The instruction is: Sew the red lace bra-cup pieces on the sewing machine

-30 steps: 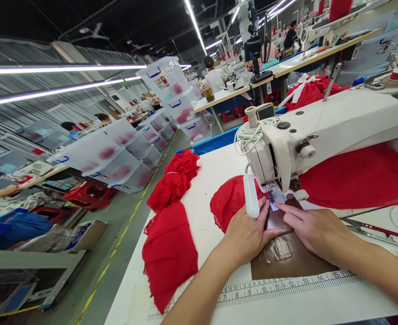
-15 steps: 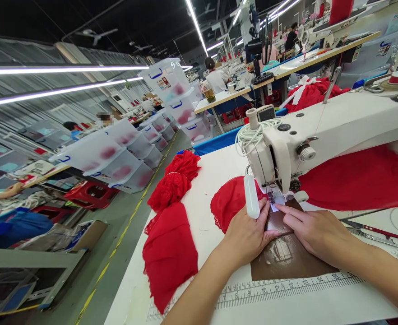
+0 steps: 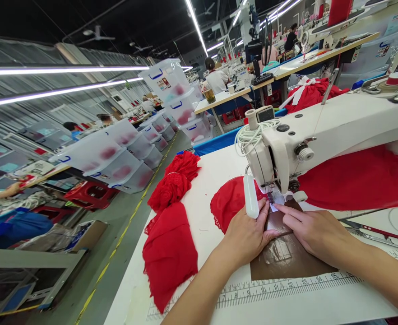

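At a white sewing machine (image 3: 261, 158), my left hand (image 3: 244, 234) lies with its fingers stretched toward the presser foot (image 3: 272, 195) and its thumb apart on a brown sheet (image 3: 293, 262). Its fingertips rest at the edge of a red lace-trimmed fabric piece (image 3: 228, 198), partly hidden by the hand and a pale lever (image 3: 251, 196). My right hand (image 3: 316, 230) also rests on the brown sheet, index finger stretched to the foot and the other fingers bent under. Whether a thin edge lies under that fingertip I cannot make out.
Gathered red fabric (image 3: 170, 253) lies on the left of the white table. More red cloth (image 3: 354, 180) is under the machine arm. Scissors (image 3: 378, 232) lie right of my right hand. A printed ruler (image 3: 276, 289) runs along the front. Plastic bins (image 3: 124, 169) stand beyond the aisle.
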Demonstrator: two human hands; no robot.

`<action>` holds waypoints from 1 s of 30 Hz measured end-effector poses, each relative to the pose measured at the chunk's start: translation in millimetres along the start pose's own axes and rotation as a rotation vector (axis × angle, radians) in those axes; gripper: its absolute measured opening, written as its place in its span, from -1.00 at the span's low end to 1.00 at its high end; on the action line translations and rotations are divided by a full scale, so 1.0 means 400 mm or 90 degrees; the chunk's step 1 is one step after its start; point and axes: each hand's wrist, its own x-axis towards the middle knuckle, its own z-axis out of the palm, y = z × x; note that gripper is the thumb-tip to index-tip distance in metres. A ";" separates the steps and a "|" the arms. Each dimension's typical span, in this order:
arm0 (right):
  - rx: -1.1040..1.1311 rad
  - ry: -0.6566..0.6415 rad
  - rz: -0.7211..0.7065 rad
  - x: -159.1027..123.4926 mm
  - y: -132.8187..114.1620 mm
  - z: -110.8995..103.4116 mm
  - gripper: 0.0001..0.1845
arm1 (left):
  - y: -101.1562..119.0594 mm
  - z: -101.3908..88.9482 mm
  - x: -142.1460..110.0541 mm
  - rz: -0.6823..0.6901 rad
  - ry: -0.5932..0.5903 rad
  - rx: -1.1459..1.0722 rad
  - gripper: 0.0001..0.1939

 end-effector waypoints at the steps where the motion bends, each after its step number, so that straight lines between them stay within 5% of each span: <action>1: -0.001 0.001 0.000 0.000 0.000 0.001 -0.65 | -0.001 0.001 0.000 -0.001 -0.005 -0.002 -0.23; 15: -0.005 -0.003 0.004 -0.002 0.000 0.002 -0.67 | 0.001 0.007 0.003 -0.010 -0.005 -0.007 -0.28; 20: 0.002 0.017 -0.001 -0.004 0.000 -0.007 -0.70 | -0.014 -0.037 -0.014 -0.017 0.010 -0.012 -0.40; 25: 0.005 0.022 0.001 -0.004 0.002 -0.007 -0.69 | -0.017 -0.112 -0.039 -0.158 -0.116 0.030 -0.79; 30: 0.002 0.027 0.005 -0.007 0.003 -0.001 -0.69 | -0.003 -0.129 -0.048 -0.195 -0.178 0.065 -0.79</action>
